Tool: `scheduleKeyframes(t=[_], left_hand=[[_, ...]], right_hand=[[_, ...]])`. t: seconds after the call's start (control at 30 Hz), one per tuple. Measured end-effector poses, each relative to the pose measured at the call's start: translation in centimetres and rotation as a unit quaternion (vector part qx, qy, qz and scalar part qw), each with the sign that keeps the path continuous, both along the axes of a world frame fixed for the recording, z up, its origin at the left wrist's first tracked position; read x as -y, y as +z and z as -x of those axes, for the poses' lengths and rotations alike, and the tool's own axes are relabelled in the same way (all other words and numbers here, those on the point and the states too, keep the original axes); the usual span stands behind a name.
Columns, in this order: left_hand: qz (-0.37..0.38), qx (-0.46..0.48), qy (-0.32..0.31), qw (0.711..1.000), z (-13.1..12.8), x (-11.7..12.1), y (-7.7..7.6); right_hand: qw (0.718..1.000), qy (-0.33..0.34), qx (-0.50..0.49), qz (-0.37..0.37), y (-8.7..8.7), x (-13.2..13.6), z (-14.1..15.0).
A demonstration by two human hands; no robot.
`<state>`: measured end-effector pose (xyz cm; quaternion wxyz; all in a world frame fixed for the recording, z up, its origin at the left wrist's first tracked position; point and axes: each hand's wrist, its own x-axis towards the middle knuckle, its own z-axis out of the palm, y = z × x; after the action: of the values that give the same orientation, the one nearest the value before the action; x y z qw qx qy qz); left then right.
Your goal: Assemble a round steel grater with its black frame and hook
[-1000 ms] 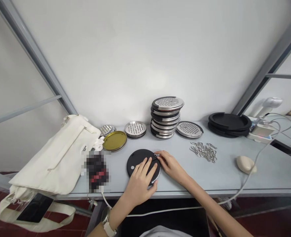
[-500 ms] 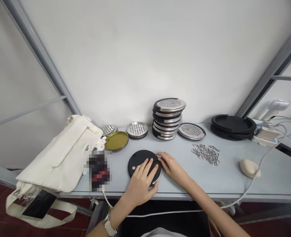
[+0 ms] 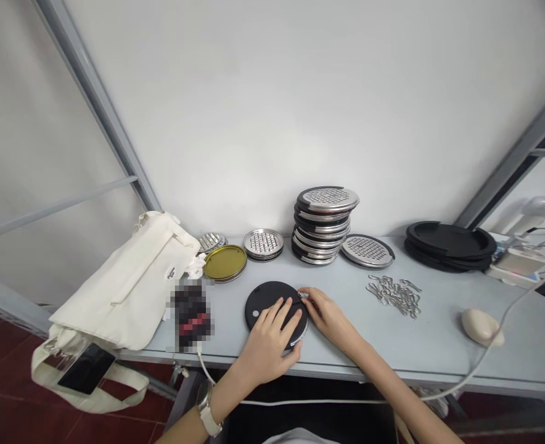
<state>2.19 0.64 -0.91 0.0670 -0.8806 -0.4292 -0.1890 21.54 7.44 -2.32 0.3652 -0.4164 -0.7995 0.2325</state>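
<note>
1. my view sits slightly further left than before; my grip looks unchanged.
2. my left hand (image 3: 269,345), fingers spread, presses the black disc (image 3: 266,297) flat near the tabletop (image 3: 341,364)'s front edge.
3. my right hand (image 3: 330,319) pinches a small metal hook (image 3: 300,295) at the disc's far right rim.
4. tabletop stretches rightward to the loose hooks (image 3: 395,296); the grater stack (image 3: 328,198) stands by the back edge.
</note>
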Motion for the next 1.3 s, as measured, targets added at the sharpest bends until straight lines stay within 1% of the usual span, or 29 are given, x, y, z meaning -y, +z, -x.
scheduleKeyframes(t=[0.23,0.4,0.57,0.7,0.87,1.17,1.3], left_hand=[[-0.008,0.001,0.008,1.0,-0.08,0.09,-0.02],[-0.003,0.0,0.007,1.0,-0.04,0.07,-0.13],[-0.009,-0.004,0.007,1.0,-0.06,0.07,-0.07],[-0.021,0.0,0.01,1.0,-0.08,0.13,0.13],[-0.018,-0.002,0.005,1.0,-0.05,0.07,0.16],[-0.002,-0.001,0.006,1.0,-0.01,0.02,-0.08],[-0.004,-0.004,0.005,1.0,0.01,0.06,-0.01]], right_hand=[[1.0,-0.006,-0.014,0.004,-0.23,-0.05,-0.06],[0.999,-0.007,-0.026,-0.025,-0.08,0.08,0.22],[0.999,-0.007,-0.028,-0.032,0.06,0.2,0.44],[0.999,0.006,-0.023,-0.03,0.18,0.21,0.46],[0.999,0.017,-0.009,-0.026,0.33,0.19,0.32],[0.999,-0.008,-0.043,-0.015,0.41,0.19,0.2],[0.999,-0.005,-0.041,-0.014,0.4,0.23,0.23]])
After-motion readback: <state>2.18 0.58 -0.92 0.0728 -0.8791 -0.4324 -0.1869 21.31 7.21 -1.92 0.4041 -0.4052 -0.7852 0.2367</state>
